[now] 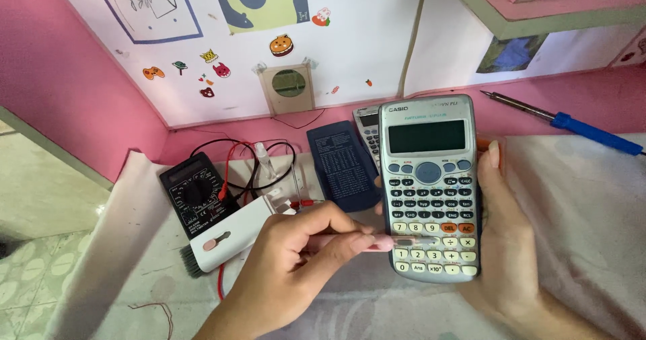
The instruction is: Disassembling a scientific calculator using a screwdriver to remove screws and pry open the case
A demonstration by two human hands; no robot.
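Right hand (511,246) cradles the grey calculator (431,185) upright above the desk (585,199), grip clenched around its back. Left hand (296,259) pinches a thin pink tool (373,241) against the number keys. Case is unopened; key-row work looks underway, upper rows apparently remaining.

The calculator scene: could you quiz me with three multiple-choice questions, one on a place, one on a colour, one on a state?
1. Where does the black meter lie?
A. left of the calculator
B. on the shelf
C. in a hand

2. What colour is the soldering iron handle?
A. red
B. blue
C. green

3. How is the grey calculator held?
A. flat on the cloth
B. raised in the right hand
C. closed in its cover

Answers: A, it rests on the table at left; B, its grip is blue; B, the right hand holds it while the left hand puts a pink tool to the keys.
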